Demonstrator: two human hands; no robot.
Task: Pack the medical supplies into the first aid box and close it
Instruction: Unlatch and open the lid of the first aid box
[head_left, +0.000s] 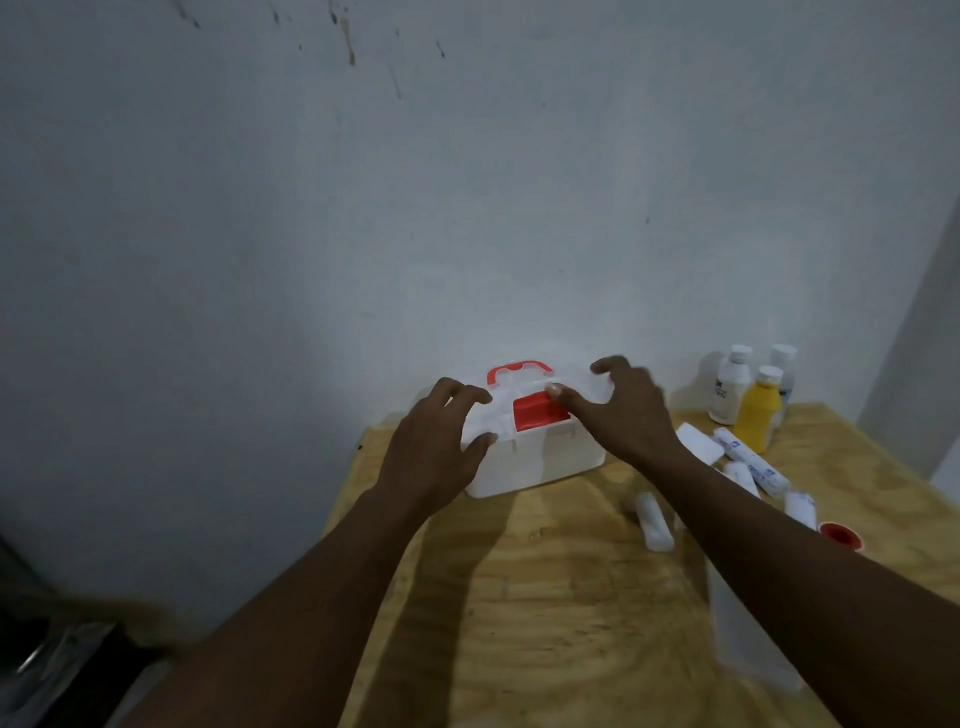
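Observation:
A white first aid box (540, 460) with a clear lid, a red handle (519, 372) and a red patch on top stands at the table's far edge against the wall. Its lid is down. My left hand (436, 447) rests on the lid's left end, fingers spread over the corner. My right hand (621, 410) lies on the lid's right end, thumb by the red patch. To the right lie white bandage rolls (748, 460), a white tube (655, 522), a white pad (698, 441) and a red-cored tape roll (839, 534). Three bottles (756, 410) stand behind them.
The wooden table (545, 597) meets a grey wall at the back. A clear plastic packet (748, 639) lies near my right forearm. A dark object sits low at the left beyond the table edge.

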